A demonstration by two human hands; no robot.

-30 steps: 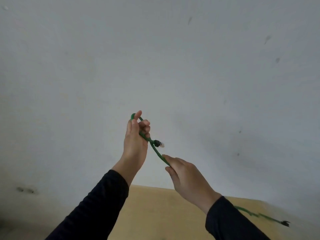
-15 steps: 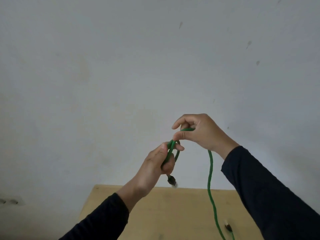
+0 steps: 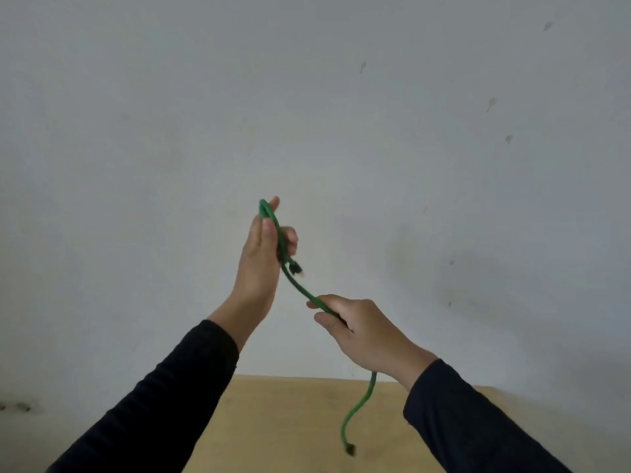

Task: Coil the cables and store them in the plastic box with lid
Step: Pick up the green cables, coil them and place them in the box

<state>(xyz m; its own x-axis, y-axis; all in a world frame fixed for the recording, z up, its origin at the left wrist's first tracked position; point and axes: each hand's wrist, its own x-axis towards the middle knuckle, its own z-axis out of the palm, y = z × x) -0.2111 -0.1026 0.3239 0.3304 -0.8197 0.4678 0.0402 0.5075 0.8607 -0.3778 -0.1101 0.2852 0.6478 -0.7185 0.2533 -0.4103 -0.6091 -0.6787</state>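
A green cable point(image 3: 297, 286) runs between both my hands, held up in front of the wall. My left hand point(image 3: 262, 254) is raised and shut on a few loops of it; a dark plug point(image 3: 295, 268) sticks out just below the fingers. My right hand point(image 3: 358, 327) is lower and to the right, shut on the cable's straight run. The free tail point(image 3: 358, 409) hangs from under my right hand, ending in a second plug point(image 3: 350, 449) above the table. The plastic box is out of sight.
A light wooden table point(image 3: 290, 425) fills the bottom middle, its far edge against a pale grey wall point(image 3: 341, 114). Both my arms wear dark sleeves.
My left hand has risen with the loops. My right hand has dropped from above the left hand to below and right of it, sliding along the cable. The hanging tail is shorter.
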